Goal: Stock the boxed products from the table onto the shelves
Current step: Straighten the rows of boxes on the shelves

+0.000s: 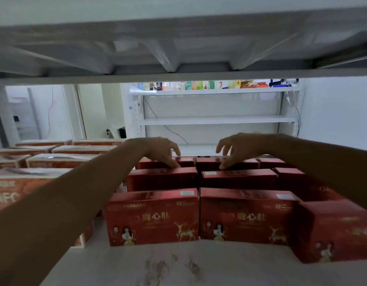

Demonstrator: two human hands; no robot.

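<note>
Beyond the shelf bay, a white room is showing, with a far shelving unit carrying assorted small packages on its top level. I am reaching both arms into the bay, beneath the grey underside of the upper shelf.

The red boxes are standing upright in rows on the white, scuffed shelf board:
- Front row: three boxes are facing me. The rightmost one is sitting nearer the front edge, turned slightly.
- Second row: the second-row left box and the second-row right box are sitting side by side, just behind the front row.
- Back row: the back-row boxes are sitting just behind those.

My left grip is hanging wide, fingers spread and bent downward. Its fingertips are touching the seam between the second-row left box and the back row. My right grip is mirroring it, also wide, with its fingertips touching the same seam above the second-row right box. Neither grip is enclosing a box. I cannot tell which row each fingertip is pressing.

White-and-orange boxes are standing in rows left of my left forearm.
</note>
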